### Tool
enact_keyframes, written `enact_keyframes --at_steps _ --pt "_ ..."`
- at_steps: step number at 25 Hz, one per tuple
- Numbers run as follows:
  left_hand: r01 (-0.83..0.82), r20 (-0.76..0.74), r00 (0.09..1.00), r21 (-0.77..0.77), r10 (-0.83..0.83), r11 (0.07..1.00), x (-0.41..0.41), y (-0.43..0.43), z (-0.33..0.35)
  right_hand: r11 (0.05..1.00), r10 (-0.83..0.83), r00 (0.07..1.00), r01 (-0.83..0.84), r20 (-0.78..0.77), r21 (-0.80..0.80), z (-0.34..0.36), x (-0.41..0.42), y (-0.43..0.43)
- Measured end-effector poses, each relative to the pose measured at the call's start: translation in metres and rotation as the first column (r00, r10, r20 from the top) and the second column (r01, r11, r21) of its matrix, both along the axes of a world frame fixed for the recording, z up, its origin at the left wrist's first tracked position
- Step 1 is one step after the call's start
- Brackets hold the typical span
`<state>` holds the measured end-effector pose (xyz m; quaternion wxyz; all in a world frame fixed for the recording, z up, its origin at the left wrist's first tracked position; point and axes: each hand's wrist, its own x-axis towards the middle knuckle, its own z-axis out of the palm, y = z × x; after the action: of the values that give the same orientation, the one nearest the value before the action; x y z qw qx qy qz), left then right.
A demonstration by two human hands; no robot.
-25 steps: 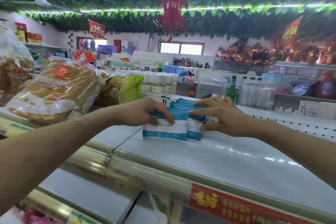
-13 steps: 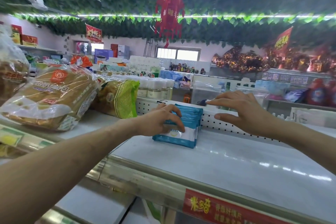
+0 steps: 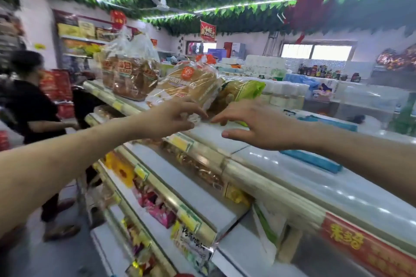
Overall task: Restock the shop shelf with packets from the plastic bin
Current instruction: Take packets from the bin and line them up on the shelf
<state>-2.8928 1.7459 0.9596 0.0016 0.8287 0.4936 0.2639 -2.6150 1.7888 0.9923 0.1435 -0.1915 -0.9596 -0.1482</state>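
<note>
Head view of a shop aisle, much of it motion-blurred. The white shelf unit (image 3: 202,200) is running from lower right to upper left, and its top shelf (image 3: 337,186) is serving as the reference for all positions.

A bystander (image 3: 29,101) in dark clothing is standing in the aisle, well to the left of the top shelf.

At the far left end of the top shelf a tall clear bag of bread (image 3: 128,74) is standing upright. Beside it, toward the middle, a wrapped loaf (image 3: 191,83) is lying tilted, and a green packet (image 3: 243,92) is leaning just to its right.

The blue packets (image 3: 315,159), the stock being shelved, are lying in a stack on the right part of the top shelf, partly hidden behind the right forearm.

Both hands are reaching across the front edge of the top shelf, and neither is touching the blue packets. The right hand (image 3: 254,126) is hovering palm down over the bare shelf surface with its fingers spread, the fingertips near the green packet. The left hand (image 3: 171,119) is stretching its fingers toward the clear wrapper of the loaf; blur is hiding whether it is pinching that wrapper.

A red label strip (image 3: 364,247) and yellow price tags (image 3: 180,141) are lining the front edge of the top shelf.
</note>
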Motion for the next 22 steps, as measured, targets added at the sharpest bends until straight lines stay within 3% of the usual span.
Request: enact_keyframes --at_steps 5,9,12,17,22 --pt "-0.365 0.017 0.928 -0.156 0.372 0.918 -0.107 -0.132 -0.052 0.965 0.228 0.96 -0.201 0.165 -0.168 -0.053 -0.141 -0.03" --pt "-0.557 0.0 0.812 -0.299 0.584 0.775 -0.149 -0.237 -0.116 0.93 0.32 0.871 -0.214 0.373 -0.299 -0.129 -0.226 -0.069" --pt "-0.643 -0.089 0.738 -0.395 0.669 0.657 -0.164 -0.291 -0.177 0.894 0.385 0.812 -0.208 0.439 -0.398 -0.205 -0.26 -0.094" --pt "-0.632 -0.195 0.725 -0.569 0.66 0.526 -0.143 -0.36 -0.302 0.826 0.48 0.698 -0.154 0.532 -0.543 -0.341 -0.266 -0.127" --pt "-0.583 -0.289 0.801 -0.574 0.524 0.575 -0.114 -0.374 -0.368 0.825 0.478 0.766 -0.225 0.43 -0.518 -0.392 -0.25 -0.134"
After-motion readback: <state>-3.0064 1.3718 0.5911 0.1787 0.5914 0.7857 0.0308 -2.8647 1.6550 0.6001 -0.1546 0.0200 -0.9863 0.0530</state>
